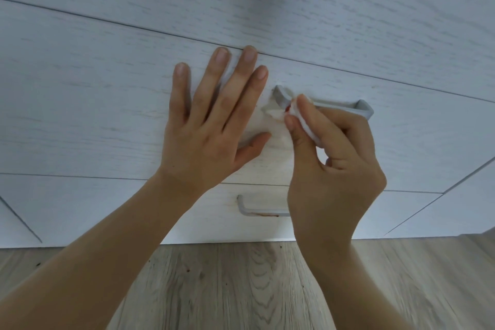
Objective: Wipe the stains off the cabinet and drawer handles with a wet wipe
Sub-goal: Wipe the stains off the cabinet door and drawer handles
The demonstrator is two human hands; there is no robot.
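A grey bar handle (345, 106) sits on a white wood-grain drawer front (107, 104). My right hand (332, 163) pinches a folded white wet wipe (300, 118) against the handle's left end, where a small red stain shows. My left hand (211, 120) lies flat on the drawer front, fingers spread, just left of the handle. Below, a second grey handle (257, 210) on the lower drawer carries a reddish-brown smear; my right wrist hides its right part.
More white cabinet fronts (455, 209) stand to the right and left. A light wooden floor (241, 284) runs along the bottom, with a few small dark specks on it.
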